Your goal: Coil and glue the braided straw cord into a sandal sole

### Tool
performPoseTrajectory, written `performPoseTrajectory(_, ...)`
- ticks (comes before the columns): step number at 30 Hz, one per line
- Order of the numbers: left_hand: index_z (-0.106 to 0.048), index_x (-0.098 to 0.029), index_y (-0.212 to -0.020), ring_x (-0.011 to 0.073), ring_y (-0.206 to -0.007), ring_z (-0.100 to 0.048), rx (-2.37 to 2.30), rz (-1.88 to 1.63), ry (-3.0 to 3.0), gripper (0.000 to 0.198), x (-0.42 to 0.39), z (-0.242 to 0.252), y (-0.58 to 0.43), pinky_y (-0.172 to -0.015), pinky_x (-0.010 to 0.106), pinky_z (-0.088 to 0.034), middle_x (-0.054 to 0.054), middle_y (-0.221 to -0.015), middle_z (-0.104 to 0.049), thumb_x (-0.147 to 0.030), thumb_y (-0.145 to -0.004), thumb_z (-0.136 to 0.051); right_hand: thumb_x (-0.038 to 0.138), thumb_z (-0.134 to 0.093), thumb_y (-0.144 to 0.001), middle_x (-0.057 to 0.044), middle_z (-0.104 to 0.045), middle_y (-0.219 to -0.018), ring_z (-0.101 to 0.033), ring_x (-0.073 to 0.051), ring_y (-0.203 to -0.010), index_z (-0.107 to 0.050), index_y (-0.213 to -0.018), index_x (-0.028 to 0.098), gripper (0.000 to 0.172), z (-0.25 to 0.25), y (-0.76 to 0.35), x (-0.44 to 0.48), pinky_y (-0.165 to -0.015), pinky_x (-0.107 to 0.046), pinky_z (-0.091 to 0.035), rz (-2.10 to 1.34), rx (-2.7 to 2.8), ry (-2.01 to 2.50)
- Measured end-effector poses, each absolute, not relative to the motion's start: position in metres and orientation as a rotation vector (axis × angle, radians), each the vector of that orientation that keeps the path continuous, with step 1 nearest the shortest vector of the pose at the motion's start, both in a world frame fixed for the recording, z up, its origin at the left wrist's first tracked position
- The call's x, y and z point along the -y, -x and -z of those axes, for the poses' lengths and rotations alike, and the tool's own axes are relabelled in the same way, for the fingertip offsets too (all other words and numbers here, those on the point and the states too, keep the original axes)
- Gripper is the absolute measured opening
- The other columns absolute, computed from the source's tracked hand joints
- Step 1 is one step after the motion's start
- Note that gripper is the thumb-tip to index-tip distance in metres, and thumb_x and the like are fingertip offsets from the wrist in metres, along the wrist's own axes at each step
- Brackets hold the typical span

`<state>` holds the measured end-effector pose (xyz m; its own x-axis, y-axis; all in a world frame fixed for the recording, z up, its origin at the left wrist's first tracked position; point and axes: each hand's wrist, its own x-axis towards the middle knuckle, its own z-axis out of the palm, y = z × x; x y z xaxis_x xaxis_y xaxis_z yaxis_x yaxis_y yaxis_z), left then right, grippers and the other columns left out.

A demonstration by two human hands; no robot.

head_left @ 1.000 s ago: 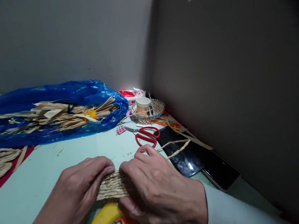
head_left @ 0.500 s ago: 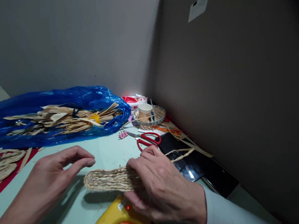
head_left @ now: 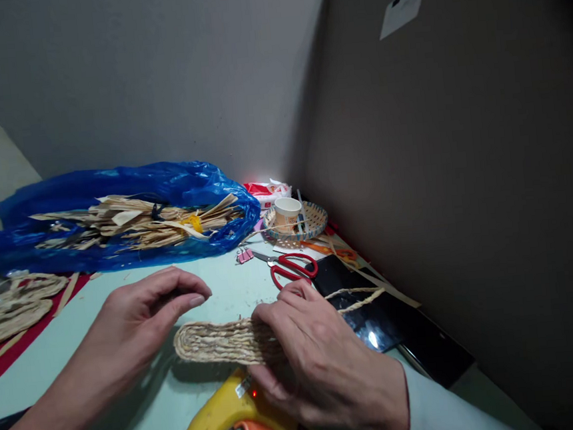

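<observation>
My right hand point(head_left: 324, 359) is closed around a flat oval coil of twisted straw cord point(head_left: 222, 341), fingers on top and thumb below. The coil's rounded left end sticks out, and its right part is hidden by the hand. A loose end of the cord point(head_left: 364, 300) loops out beyond the knuckles. To the upper left of the coil, apart from it, my left hand point(head_left: 145, 321) has thumb and forefinger tips together in a pinch; anything between them is too small to make out. Under the coil lies a yellow glue gun point(head_left: 214, 419) with an orange trigger and a red light lit.
Behind lies a blue plastic bag point(head_left: 163, 175) with dry straw bundles point(head_left: 131, 222). Red-handled scissors point(head_left: 295, 264), a pink binder clip point(head_left: 244, 255), a woven tray point(head_left: 317, 218) with a paper cup point(head_left: 287, 215), and a black phone-like slab point(head_left: 360, 315) sit toward the right. More coiled straw pieces point(head_left: 14, 312) lie left.
The view has shifted, so the whole scene sits slightly further right. My left hand has come a little nearer the coil's left end; my right hand keeps its hold.
</observation>
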<state>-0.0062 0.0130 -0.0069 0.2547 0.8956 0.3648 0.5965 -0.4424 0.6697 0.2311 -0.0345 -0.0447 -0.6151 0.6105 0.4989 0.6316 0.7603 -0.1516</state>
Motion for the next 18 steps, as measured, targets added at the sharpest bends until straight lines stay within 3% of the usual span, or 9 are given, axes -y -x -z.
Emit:
performPoseTrajectory(5, -0.075, -0.028, -0.073, 0.0164, -0.067, -0.069, -1.278, -0.93, -2.164, 0.023, -0.01, 0.016, 0.002, -0.066, 0.022, -0.054, -0.004, -0.072, -0.076, -0.042, -0.088, -0.064, 0.034, -0.052, -0.097, -0.006, -0.063, -0.08, -0.051, -0.022, -0.072, -0.062, -0.099, 0.011, 0.025, 0.046, -0.231, 0.035, -0.078, -0.041, -0.041, 0.062, 2.423, 0.908)
performPoseTrajectory(10, -0.072, -0.028, -0.069, 0.0128, -0.055, -0.061, -1.174, -0.896, -2.235, 0.024, -0.011, 0.018, -0.004, -0.054, 0.019, -0.047, -0.006, -0.064, -0.07, -0.04, -0.088, -0.064, 0.032, -0.054, -0.095, -0.005, -0.063, -0.079, -0.051, -0.021, -0.072, -0.063, -0.095, 0.01, 0.023, 0.045, -0.23, 0.034, -0.077, -0.041, -0.04, 0.048, 2.436, 0.908)
performPoseTrajectory(18, -0.08, -0.032, -0.083, 0.0132, -0.07, -0.072, -1.013, -0.792, -2.282, 0.016, -0.013, 0.01, -0.007, -0.066, 0.014, -0.052, -0.006, -0.077, -0.079, -0.034, -0.087, -0.065, 0.032, -0.052, -0.097, -0.005, -0.062, -0.079, -0.051, -0.02, -0.071, -0.064, -0.094, 0.009, 0.025, 0.042, -0.23, 0.034, -0.078, -0.04, -0.04, 0.067, 2.451, 0.865)
